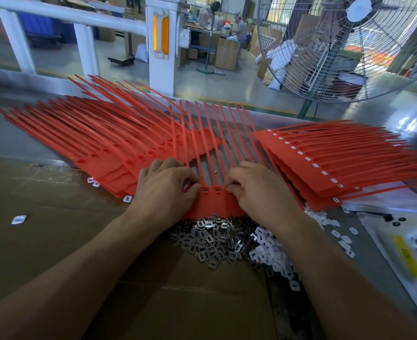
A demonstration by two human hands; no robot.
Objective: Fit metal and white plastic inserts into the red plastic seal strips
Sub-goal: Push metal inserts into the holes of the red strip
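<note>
Red seal strips (209,200) btwn both hands, L hand (164,190) & R hand (259,192) fingers curled, pinching strip heads, metal inserts (209,241) just below

Both hands cover most of the row of red seal strips (211,200) they rest on, so only two sockets show between them. The left hand (164,190) curls its fingertips under, and whatever small piece it pinches is too hidden to name. The right hand (259,192) hides its fingertips the same way. The near edge of the strips buries the far part of the metal inserts (209,241), and the right forearm crosses the white plastic inserts (273,258). The big fan (344,47) runs off the top and right edges. A yellow label (407,257) at the right carries print too blurred to read.
</note>
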